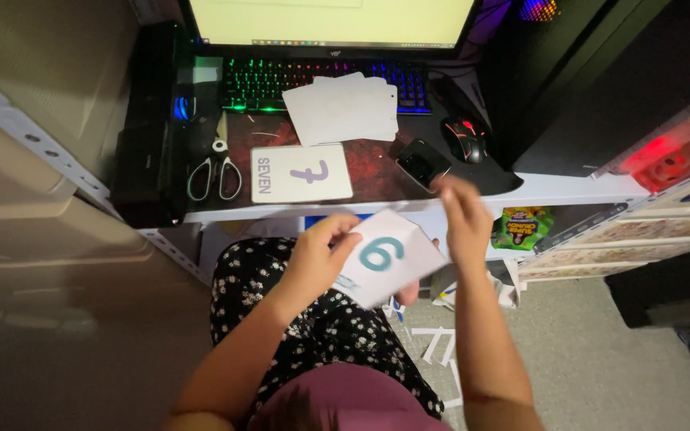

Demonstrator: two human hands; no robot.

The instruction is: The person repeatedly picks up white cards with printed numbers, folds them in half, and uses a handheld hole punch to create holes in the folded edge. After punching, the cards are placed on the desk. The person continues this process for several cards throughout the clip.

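Note:
My left hand (pixel 321 251) grips the left edge of a white card with a teal numeral (pixel 389 255), held above my lap in front of the desk edge. My right hand (pixel 465 215) hovers at the card's upper right corner, fingers blurred; whether it touches the card I cannot tell. Flat on the desk just beyond lies another white card with a purple numeral (pixel 301 173). A loose stack of blank white cards (pixel 345 108) rests partly on the keyboard.
Scissors (pixel 216 164) lie left of the purple card. A backlit keyboard (pixel 269 82), a mouse (pixel 465 137), a small black device (pixel 421 164) and a monitor (pixel 329 20) fill the desk. Paper strips (pixel 441 347) litter the floor. Drawers (pixel 648 223) stand right.

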